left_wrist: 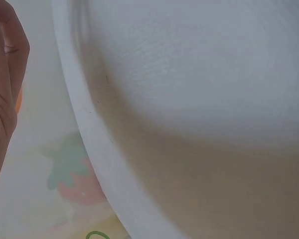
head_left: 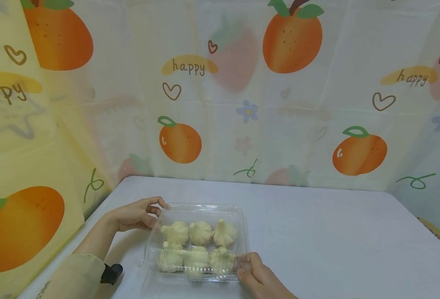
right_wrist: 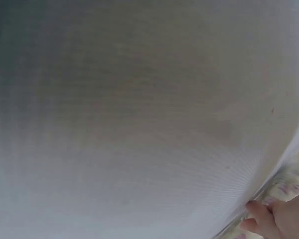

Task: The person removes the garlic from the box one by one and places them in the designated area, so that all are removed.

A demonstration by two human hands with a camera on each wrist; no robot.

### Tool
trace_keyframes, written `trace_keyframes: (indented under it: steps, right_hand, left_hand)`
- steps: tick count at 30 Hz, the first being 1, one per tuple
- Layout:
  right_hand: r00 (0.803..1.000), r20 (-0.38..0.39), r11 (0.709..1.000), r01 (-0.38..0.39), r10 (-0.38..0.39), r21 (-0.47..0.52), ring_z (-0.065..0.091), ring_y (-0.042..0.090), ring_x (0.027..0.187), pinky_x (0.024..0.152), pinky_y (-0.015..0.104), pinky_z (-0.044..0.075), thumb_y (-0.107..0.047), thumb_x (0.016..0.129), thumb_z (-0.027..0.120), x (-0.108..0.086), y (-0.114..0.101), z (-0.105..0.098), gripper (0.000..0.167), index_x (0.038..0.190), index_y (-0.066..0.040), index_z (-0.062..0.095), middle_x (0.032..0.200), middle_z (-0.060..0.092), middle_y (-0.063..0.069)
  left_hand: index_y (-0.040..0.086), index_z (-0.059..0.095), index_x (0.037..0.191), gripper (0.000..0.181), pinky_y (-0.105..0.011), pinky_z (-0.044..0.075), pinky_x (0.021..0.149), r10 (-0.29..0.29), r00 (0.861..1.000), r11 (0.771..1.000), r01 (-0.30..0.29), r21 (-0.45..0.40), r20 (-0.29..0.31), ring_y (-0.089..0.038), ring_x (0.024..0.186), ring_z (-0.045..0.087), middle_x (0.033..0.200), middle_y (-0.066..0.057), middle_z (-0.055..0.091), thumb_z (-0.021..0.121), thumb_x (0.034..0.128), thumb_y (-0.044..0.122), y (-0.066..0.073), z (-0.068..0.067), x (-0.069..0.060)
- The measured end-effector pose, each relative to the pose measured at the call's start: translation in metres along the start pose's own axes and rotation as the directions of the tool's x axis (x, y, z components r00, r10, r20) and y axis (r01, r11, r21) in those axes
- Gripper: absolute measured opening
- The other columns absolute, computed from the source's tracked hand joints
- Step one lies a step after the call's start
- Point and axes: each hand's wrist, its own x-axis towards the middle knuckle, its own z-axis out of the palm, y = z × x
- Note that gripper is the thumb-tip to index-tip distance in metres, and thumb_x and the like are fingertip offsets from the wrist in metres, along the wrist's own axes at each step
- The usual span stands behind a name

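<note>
A clear box (head_left: 205, 211) holds six pale lumpy things (head_left: 201, 233) in two rows of three. It is at the white table's (head_left: 335, 241) near side, toward 7 o'clock. Cloth (head_left: 298, 108) with oranges, hearts and "happy" hangs at 12 o'clock. The box's long way runs from 9 to 3 o'clock. The left hand (head_left: 139, 214) bends its fingers round the 10 o'clock corner. The right hand (head_left: 259, 274) pinches the 4 o'clock corner.

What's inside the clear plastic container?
The clear plastic container holds six pale, garlic-shaped pieces, in two rows of three. In the head view, the pieces cover the floor directly beneath them, so that cannot be seen.
</note>
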Motion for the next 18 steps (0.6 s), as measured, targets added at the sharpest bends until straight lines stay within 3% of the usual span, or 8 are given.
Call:
trace_keyframes:
  steps: [18]
  right_hand:
    - [0.999,0.049,0.996,-0.016,0.011,0.093,0.048,0.06,0.124,0.097,0.068,0.046,-0.032,0.105,0.04,-0.0016,-0.0048,-0.0043,0.055,0.134,0.014,0.032,0.135,0.041,0.048]
  left_hand:
    - [0.007,0.046,0.122,0.045,-0.026,0.059,0.073,0.01,1.0,1.0,-0.01,0.023,-0.004,-0.008,0.076,0.063,0.091,0.005,0.058,0.069,0.084,0.0,-0.0009,-0.002,-0.0031]
